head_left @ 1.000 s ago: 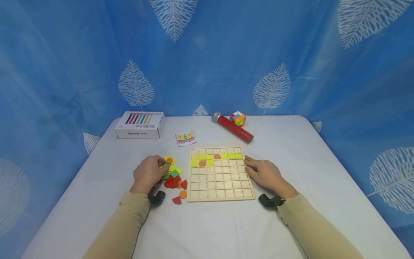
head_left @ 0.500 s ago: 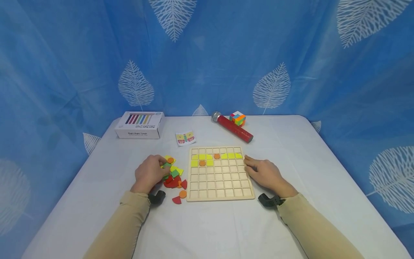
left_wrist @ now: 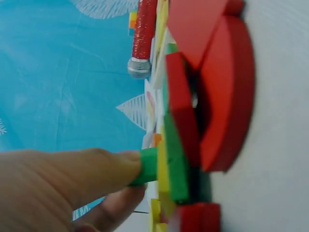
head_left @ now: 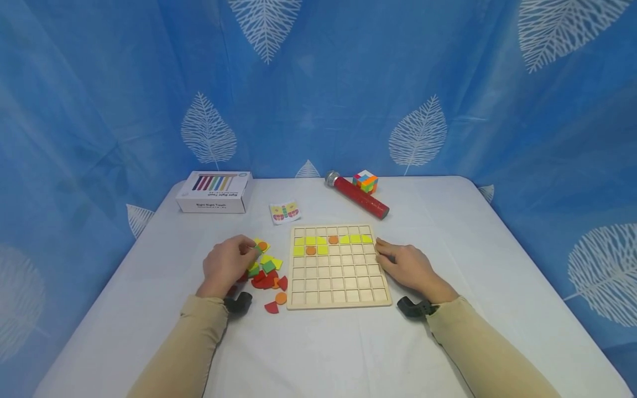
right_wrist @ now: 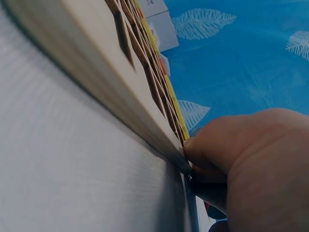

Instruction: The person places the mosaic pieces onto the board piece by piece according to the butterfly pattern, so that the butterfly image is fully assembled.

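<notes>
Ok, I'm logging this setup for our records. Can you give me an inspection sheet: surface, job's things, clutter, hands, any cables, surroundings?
Surface: table covered in white.
Job's things: grid board lying flat; yellow and orange pieces in its second and third rows from the back; loose pieces heaped left of it; pattern card behind the heap.
Clutter: box at back left; microphone and puzzle cube at the back, right of the box.
Left hand: pinches a green piece at the heap.
Right hand: touches the board's right edge.
Cables: nothing seen.
Surroundings: blue curtain with white leaf prints.
</notes>
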`<state>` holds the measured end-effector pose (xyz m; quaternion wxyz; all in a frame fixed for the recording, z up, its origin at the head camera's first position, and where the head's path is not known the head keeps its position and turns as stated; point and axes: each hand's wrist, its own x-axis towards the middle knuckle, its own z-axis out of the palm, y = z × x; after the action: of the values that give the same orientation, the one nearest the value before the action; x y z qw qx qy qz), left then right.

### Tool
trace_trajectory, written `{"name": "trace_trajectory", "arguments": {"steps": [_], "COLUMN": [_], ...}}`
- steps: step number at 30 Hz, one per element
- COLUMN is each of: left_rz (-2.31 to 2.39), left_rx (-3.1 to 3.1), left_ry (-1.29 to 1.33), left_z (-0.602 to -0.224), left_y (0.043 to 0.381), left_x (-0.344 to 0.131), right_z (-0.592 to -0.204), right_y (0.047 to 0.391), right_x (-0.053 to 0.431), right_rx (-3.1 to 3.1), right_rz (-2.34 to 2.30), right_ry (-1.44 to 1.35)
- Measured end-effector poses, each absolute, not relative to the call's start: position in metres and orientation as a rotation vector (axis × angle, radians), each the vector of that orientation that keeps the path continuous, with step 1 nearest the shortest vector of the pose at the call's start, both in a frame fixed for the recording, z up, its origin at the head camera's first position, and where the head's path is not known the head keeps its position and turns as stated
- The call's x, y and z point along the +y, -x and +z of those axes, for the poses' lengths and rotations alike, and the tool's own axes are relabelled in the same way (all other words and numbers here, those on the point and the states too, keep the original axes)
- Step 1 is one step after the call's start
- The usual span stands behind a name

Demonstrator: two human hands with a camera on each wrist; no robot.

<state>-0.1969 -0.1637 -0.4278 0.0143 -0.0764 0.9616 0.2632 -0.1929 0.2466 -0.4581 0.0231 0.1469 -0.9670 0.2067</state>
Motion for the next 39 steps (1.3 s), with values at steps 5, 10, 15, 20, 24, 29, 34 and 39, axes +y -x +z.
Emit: {"name": "trace_trajectory", "arguments": {"steps": [5, 10, 15, 20, 24, 29, 34, 39], "left_rz": [0.897, 0.996, 0.963, 0.895, 0.844, 0.765, 0.668, 0.61], "left_rx": [3.036, 3.029, 3.001, 2.965, 2.925, 2.904, 2.912, 2.935], "left_ry": [0.187, 0.04, -0.18, -0.372, -0.443, -0.442, -0.473, -0.534], "left_z": [-0.427, -0.423, -0.415, -0.41, -0.413, -0.419, -0.422, -0.423], "left_y": [0.195, 0.195, 0.203, 0.22, 0.232, 0.242, 0.245, 0.246], "left_x": [-0.155, -0.132, -0.098, -0.062, -0.042, -0.029, -0.024, -0.02], "right_z": [-0.457, -0.46, -0.462, -0.46, -0.458, -0.459, -0.459, -0.457], "right_y": [0.193, 0.191, 0.188, 0.192, 0.194, 0.194, 0.194, 0.194], "right_x": [0.247, 0.247, 0.251, 0.252, 0.25, 0.247, 0.246, 0.248], "right_rx": [-3.003, -3.0, -3.006, -2.965, -2.963, -2.963, -2.977, -2.982], "right_rz": [0.637, 0.656, 0.654, 0.658, 0.672, 0.669, 0.662, 0.646], "right_ry": [-0.444, -0.44, -0.436, -0.463, -0.485, -0.49, -0.487, -0.47]}}
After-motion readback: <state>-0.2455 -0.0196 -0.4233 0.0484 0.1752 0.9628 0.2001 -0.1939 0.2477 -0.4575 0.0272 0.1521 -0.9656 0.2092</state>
